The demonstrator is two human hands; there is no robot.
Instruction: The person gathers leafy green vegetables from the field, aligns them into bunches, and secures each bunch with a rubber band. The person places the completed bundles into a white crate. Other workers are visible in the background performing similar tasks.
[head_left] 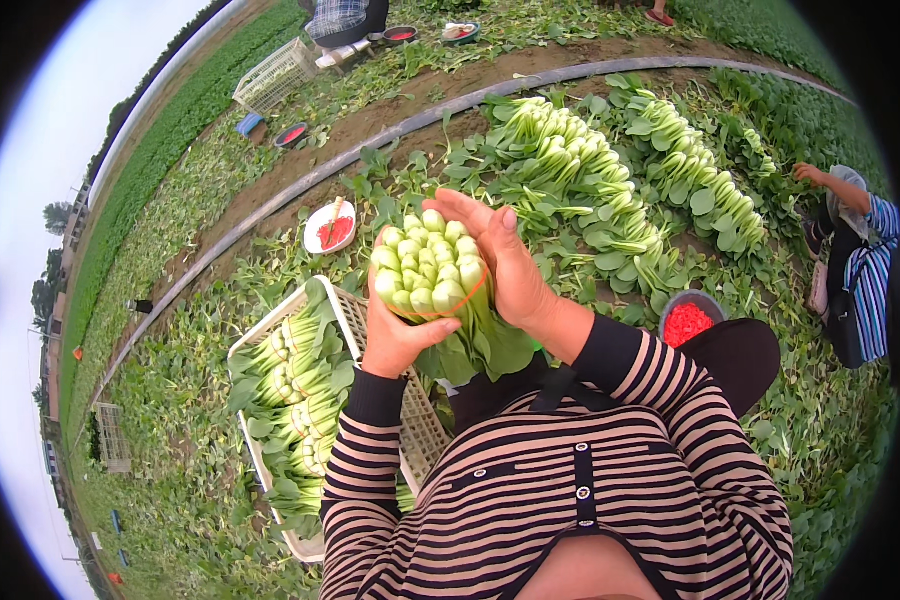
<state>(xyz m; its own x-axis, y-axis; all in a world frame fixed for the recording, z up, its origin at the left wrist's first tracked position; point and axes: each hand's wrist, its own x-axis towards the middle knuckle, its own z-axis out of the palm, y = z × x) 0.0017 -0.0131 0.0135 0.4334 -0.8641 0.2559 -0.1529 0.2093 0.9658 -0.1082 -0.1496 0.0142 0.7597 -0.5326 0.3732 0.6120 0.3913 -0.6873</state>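
Between my two hands is a bundle of bok choy, its pale stem ends facing up and its green leaves hanging below. A thin orange-red band crosses the side of the bundle. My left hand wraps the near left side, with the thumb across the stems. My right hand presses along the right side, palm in and fingers stretched toward the far edge. Just left of the bundle stands a white plastic crate filled with more bok choy, stacked with stem ends showing.
Beyond my hands a white bowl holds red bands. A dark bucket of red pieces sits at my right. Long rows of bok choy lie on the ground ahead. A grey hose curves across. Another person crouches at far right.
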